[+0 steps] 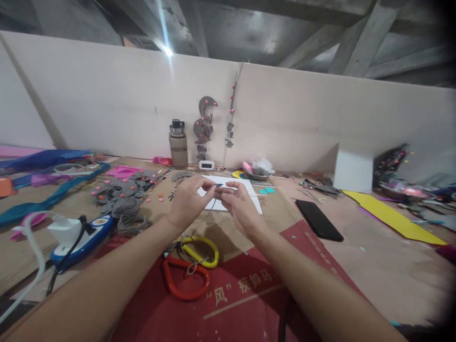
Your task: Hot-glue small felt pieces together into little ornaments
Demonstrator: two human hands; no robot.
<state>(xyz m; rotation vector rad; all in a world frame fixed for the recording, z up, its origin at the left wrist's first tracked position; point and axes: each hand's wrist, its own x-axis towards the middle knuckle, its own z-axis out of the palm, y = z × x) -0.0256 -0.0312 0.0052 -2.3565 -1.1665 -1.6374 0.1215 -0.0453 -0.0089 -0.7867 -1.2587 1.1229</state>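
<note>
My left hand (190, 199) pinches a small dark bluish piece (219, 185) between thumb and forefinger. From the other side, the fingers of my right hand (242, 204) close on the same piece; its exact kind is too small to make out. A thin grey cord (213, 205) hangs below the fingertips. Beneath both hands lies a white board (254, 203). Nearer to me, scissors with one red handle and one yellow handle (187, 282) rest on the red-printed cardboard (249, 308), their blades mostly hidden by my left forearm. Loose grey cord (192, 266) is tangled over the handles.
Grey felt pieces with pink beads (123, 187) and coiled grey cord (131, 222) lie left, near a blue power strip (85, 242). A bottle (178, 145) and small clock (206, 165) stand behind. On the right are a black phone (318, 220) and yellow sheet (392, 217).
</note>
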